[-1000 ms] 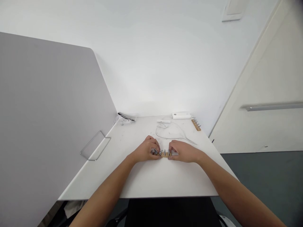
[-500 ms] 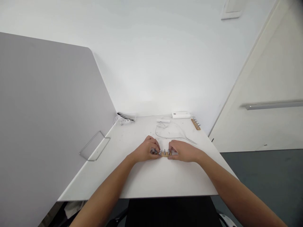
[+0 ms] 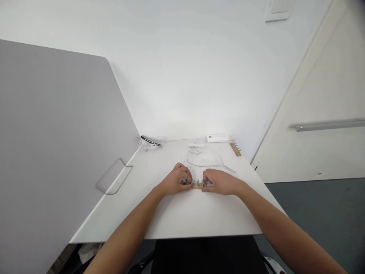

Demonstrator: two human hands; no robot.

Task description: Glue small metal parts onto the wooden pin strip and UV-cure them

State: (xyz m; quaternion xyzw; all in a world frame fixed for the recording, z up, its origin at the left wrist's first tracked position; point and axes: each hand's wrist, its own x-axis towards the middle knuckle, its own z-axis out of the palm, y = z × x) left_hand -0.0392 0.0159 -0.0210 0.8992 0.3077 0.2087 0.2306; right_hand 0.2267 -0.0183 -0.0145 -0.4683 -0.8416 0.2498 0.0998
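Note:
A small wooden block (image 3: 195,186) with upright metal screws (image 3: 198,183) lies on the white table between my hands. My left hand (image 3: 176,180) is closed around the block's left end, with metal pieces showing between thumb and fingers. At the right end, my right hand (image 3: 216,182) pinches the block beside a screw. The block's two ends are partly hidden by my fingers.
A second wooden block with screws (image 3: 235,149) lies at the table's back right, near a white box (image 3: 217,138). A white cable (image 3: 199,165) loops behind my hands. A clear tray (image 3: 151,144) stands back left; a wire handle (image 3: 114,177) is at the left edge.
The fingers of my left hand have shifted slightly, and the screw beside them leans further to the right. My right hand stays in place.

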